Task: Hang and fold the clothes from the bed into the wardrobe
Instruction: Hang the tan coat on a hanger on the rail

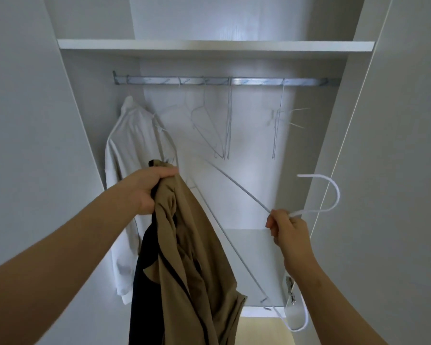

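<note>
My left hand (148, 189) grips the top of a tan garment with dark navy parts (184, 257), which hangs down in front of the open wardrobe. My right hand (288, 231) holds a white wire hanger (244, 192) at its neck, hook pointing right and up. One arm of the hanger reaches toward the garment. The metal hanging rail (224, 81) runs across the wardrobe above both hands.
A white shirt (132, 155) hangs at the rail's left end. Several bare white hangers (225, 125) dangle from the middle and right of the rail. A shelf (214, 45) sits above it. A wardrobe door (393, 145) stands open at right, with a hinge (290, 288) low down.
</note>
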`<state>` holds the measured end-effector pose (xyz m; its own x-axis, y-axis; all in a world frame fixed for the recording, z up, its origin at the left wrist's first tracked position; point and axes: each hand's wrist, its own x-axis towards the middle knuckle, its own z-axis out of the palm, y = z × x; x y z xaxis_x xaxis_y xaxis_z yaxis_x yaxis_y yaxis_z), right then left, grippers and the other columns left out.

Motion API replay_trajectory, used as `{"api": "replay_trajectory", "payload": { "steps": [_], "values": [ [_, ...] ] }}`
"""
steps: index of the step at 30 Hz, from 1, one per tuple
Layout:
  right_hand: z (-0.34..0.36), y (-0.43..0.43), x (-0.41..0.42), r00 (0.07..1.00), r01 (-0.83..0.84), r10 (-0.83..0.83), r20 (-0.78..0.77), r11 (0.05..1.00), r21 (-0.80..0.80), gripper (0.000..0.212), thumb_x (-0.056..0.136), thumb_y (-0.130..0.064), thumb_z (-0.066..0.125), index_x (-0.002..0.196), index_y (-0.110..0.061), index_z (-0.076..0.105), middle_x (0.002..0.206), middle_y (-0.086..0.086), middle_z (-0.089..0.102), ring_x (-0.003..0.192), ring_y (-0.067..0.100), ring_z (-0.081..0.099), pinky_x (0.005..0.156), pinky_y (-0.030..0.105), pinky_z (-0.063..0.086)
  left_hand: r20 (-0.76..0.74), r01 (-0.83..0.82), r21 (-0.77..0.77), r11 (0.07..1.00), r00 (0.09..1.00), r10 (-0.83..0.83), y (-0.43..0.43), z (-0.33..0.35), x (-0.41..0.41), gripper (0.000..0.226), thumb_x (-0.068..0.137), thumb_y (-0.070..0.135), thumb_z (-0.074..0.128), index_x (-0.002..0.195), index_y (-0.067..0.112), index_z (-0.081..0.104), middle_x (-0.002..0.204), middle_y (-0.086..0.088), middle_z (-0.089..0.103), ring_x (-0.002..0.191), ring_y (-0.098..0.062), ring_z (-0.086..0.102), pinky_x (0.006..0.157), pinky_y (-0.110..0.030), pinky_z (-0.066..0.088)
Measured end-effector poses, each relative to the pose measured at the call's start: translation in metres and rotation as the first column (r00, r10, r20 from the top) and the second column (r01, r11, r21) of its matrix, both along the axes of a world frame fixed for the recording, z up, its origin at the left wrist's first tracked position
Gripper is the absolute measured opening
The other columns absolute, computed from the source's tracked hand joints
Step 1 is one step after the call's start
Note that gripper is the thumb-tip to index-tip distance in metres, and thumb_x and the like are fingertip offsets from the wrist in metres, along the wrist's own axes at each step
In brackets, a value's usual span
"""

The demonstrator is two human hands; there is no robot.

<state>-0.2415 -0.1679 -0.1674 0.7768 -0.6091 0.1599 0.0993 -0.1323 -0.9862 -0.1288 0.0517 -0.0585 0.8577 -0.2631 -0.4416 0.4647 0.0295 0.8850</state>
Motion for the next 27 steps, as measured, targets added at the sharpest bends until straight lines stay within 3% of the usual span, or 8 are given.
{"api": "replay_trajectory", "payload": {
  "steps": [3,8,15,18,22,27],
  "values": [
    [0.003,-0.001,0.000,0.998,-0.051,0.045,0.048,0.991,0.124,0.055,0.090,-0.010,0.043,0.037,-0.020,0.050,0.037,-0.006,0.031,0.035,0.006,0.027,0.038,0.015,0.026,0.018,-0.018,0.058,0.998,1.000,0.017,0.008,0.011,0.017,0.023,0.088,0.022,0.062,0.087,0.000,0.059,0.089,-0.016,0.061,0.077,-0.030,0.058,0.059,-0.042,0.046],
    [0.005,0.000,0.000,0.989,-0.145,0.140,0.046,0.981,0.128,0.058,0.094,-0.013,0.044,0.036,-0.019,0.047,0.036,-0.005,0.027,0.035,0.008,0.023,0.037,0.016,0.023,0.124,-0.073,0.140,0.987,0.991,0.056,0.028,0.024,0.036,0.022,0.085,0.026,0.065,0.089,0.005,0.059,0.088,-0.015,0.062,0.077,-0.028,0.059,0.056,-0.041,0.046],
    [0.012,0.004,0.002,0.963,-0.265,0.267,0.014,0.944,0.198,0.052,0.095,-0.010,0.042,0.043,-0.011,0.047,0.034,-0.003,0.026,0.031,0.009,0.019,0.036,0.013,0.020,0.207,-0.155,0.061,0.986,0.968,0.139,0.044,0.025,0.047,0.019,0.087,0.024,0.064,0.086,0.007,0.057,0.088,-0.012,0.060,0.077,-0.025,0.057,0.082,-0.041,0.046],
    [0.016,0.004,0.005,0.959,-0.267,0.280,-0.050,0.946,0.184,0.053,0.094,-0.012,0.043,0.042,-0.013,0.048,0.035,-0.002,0.026,0.032,0.009,0.019,0.035,0.014,0.020,0.212,-0.163,0.000,0.987,0.964,0.160,0.046,0.023,0.046,0.016,0.087,0.023,0.064,0.086,0.009,0.058,0.088,-0.011,0.061,0.077,-0.024,0.059,0.078,-0.040,0.049],
    [0.022,0.009,0.014,0.955,-0.247,0.271,-0.121,0.952,0.183,0.050,0.094,-0.016,0.045,0.044,-0.012,0.048,0.037,-0.001,0.026,0.033,0.010,0.019,0.035,0.017,0.019,0.273,-0.143,-0.039,0.989,0.951,0.148,0.051,0.019,0.044,0.013,0.088,0.023,0.063,0.086,0.011,0.060,0.085,-0.008,0.062,0.075,-0.021,0.060,0.062,-0.034,0.050],
    [0.025,0.019,0.020,0.933,-0.285,0.303,-0.192,0.952,0.117,0.054,0.094,-0.016,0.046,0.041,-0.014,0.048,0.037,-0.001,0.026,0.033,0.010,0.020,0.035,0.017,0.021,0.349,-0.201,-0.118,0.972,0.909,0.230,0.064,0.019,0.043,0.009,0.090,0.020,0.059,0.090,0.011,0.059,0.088,-0.007,0.061,0.080,-0.019,0.060,0.067,-0.029,0.051]
  ]
}}
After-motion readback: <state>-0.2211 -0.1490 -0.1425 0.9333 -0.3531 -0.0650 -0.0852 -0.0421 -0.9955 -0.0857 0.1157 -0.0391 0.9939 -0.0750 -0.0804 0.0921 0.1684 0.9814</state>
